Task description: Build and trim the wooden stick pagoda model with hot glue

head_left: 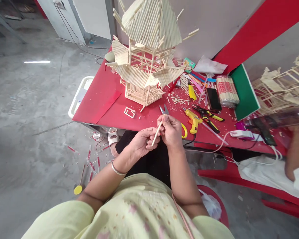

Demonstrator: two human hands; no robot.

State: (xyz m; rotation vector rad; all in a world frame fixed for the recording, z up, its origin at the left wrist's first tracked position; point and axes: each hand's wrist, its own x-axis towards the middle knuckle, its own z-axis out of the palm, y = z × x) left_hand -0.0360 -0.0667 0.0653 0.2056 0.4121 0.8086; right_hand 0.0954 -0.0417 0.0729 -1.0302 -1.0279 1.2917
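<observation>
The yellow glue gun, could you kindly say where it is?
In the head view, the glue gun lies on the red table, right of the right hand and left of the black-and-yellow pliers.

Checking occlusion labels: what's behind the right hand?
Scissors: blades show beyond the right hand, a yellow handle beside it. The hand covers their middle; anything else there can't be seen.

"Who has the stick (pixel 156 135)?"
"The left hand (pixel 145 142) and right hand (pixel 171 130), together."
"And beyond?"
"A pagoda (pixel 151 36) stands on the red table (pixel 108 83); a glue gun (pixel 195 122) lies to its right."
</observation>
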